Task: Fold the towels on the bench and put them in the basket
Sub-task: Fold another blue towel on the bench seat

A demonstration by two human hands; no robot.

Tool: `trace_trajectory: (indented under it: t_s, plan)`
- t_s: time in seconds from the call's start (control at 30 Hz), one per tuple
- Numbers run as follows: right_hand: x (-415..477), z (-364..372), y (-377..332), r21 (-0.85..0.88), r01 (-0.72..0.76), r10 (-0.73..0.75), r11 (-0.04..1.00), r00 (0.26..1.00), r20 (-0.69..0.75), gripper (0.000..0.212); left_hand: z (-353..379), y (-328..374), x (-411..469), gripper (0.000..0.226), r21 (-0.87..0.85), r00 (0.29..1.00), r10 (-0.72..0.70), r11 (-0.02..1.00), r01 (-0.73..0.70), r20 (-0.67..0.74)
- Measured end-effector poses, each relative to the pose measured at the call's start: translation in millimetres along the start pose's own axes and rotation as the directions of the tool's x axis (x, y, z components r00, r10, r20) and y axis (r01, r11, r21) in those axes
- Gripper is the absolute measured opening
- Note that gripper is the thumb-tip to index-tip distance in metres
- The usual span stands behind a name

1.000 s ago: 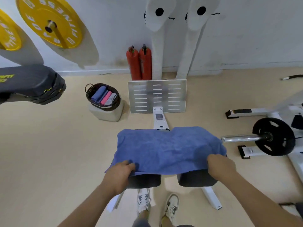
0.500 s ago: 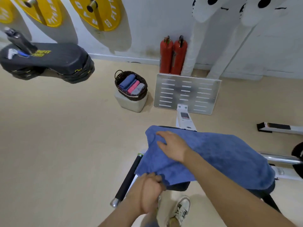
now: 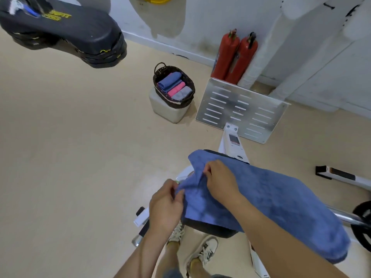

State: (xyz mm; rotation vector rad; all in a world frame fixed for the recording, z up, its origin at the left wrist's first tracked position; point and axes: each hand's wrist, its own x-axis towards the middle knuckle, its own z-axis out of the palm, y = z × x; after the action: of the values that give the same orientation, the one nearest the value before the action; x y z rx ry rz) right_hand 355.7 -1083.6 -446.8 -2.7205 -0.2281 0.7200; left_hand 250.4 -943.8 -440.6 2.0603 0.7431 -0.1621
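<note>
A blue towel [image 3: 281, 205] lies spread over the black padded bench [image 3: 210, 229] in front of me. My left hand [image 3: 164, 205] pinches the towel's near left corner. My right hand [image 3: 220, 181] reaches across and pinches the left edge a little farther up, bunching the cloth between the two hands. The dark wicker basket [image 3: 186, 101] stands on a white box on the floor ahead to the left, apart from the bench. It holds folded blue, pink and grey towels.
Two red fire extinguishers [image 3: 234, 57] lean at the wall behind a slotted metal footplate [image 3: 241, 109]. A black padded machine part [image 3: 66, 31] hangs at the upper left. A barbell with a black plate [image 3: 361, 223] sits at the right. My feet [image 3: 200, 251] stand beneath the bench.
My right hand crossed from the towel's right corner to its left edge and now pinches it. The view swung left, bringing the basket closer to the middle.
</note>
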Motion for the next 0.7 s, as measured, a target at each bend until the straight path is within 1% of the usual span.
trace_trajectory:
  t_s: [0.03, 0.07, 0.1, 0.13, 0.2, 0.23, 0.3, 0.37, 0.43, 0.5, 0.53, 0.57, 0.6, 0.63, 0.67, 0.7]
  plan:
    - [-6, 2, 3, 0.096, 0.009, -0.002, 0.995, 0.997, -0.073, 0.028, -8, -5, -1, 0.016, -0.06, 0.997, -0.059, 0.997, 0.055, -0.057]
    - [-12, 4, 8, 0.184, 0.018, 0.007, 0.983, 0.991, -0.134, 0.021, -15, -12, -2, 0.015, -0.099, 0.991, -0.113, 0.989, 0.105, -0.077]
    - [-19, 6, 9, 0.203, 0.035, 0.0, 0.979, 0.985, -0.17, 0.012, -20, -18, -4, 0.013, -0.098, 0.987, -0.15, 0.985, 0.144, -0.057]
    - [-26, 11, 11, 0.157, 0.051, -0.021, 0.986, 0.983, -0.185, 0.012, -21, -24, -5, 0.011, -0.068, 0.985, -0.173, 0.983, 0.172, -0.014]
    - [-39, 22, 11, -0.027, 0.104, -0.107, 0.994, 0.978, -0.181, 0.039, -18, -30, -6, 0.01, -0.032, 0.981, -0.184, 0.982, 0.187, 0.064]
    - [-47, 25, 11, -0.109, 0.136, -0.154, 0.985, 0.971, -0.185, 0.051, -15, -29, -6, 0.008, -0.062, 0.98, -0.186, 0.98, 0.191, 0.076]
    - [-61, 30, 14, -0.195, 0.182, -0.217, 0.964, 0.96, -0.177, 0.071, -11, -25, -1, 0.004, -0.207, 0.972, -0.218, 0.951, 0.232, 0.088]
    - [-77, 31, 26, -0.257, 0.208, -0.252, 0.944, 0.956, -0.15, 0.092, -10, -22, 6, 0.003, -0.37, 0.957, -0.262, 0.882, 0.291, 0.128]
    - [-90, 33, 44, -0.333, 0.231, -0.283, 0.914, 0.952, -0.118, 0.104, -12, -18, 12, 0.002, -0.512, 0.943, -0.278, 0.792, 0.334, 0.186]
    - [-99, 33, 61, -0.344, 0.188, -0.243, 0.92, 0.962, -0.124, 0.101, -18, -11, 16, 0.002, -0.576, 0.933, -0.279, 0.734, 0.36, 0.227]
    - [-101, 34, 68, -0.325, 0.165, -0.229, 0.931, 0.959, -0.168, 0.093, -21, -8, 17, 0.003, -0.575, 0.932, -0.268, 0.734, 0.363, 0.246]
    - [-103, 35, 74, -0.306, 0.161, -0.233, 0.938, 0.948, -0.215, 0.083, -24, -7, 19, 0.004, -0.545, 0.936, -0.251, 0.763, 0.349, 0.248]
    - [-104, 36, 78, -0.296, 0.18, -0.263, 0.938, 0.927, -0.269, 0.07, -26, -7, 20, 0.004, -0.476, 0.948, -0.223, 0.824, 0.308, 0.227]
    - [-105, 36, 82, -0.284, 0.212, -0.298, 0.935, 0.904, -0.307, 0.056, -29, -10, 21, 0.005, -0.364, 0.964, -0.185, 0.899, 0.244, 0.188]
    - [-106, 36, 84, -0.265, 0.243, -0.324, 0.933, 0.888, -0.326, 0.046, -32, -16, 22, 0.008, -0.211, 0.98, -0.139, 0.963, 0.168, 0.144]
    - [-108, 36, 85, -0.237, 0.261, -0.329, 0.936, 0.888, -0.322, 0.042, -34, -23, 23, 0.012, -0.033, 0.988, -0.091, 0.995, 0.095, 0.123]
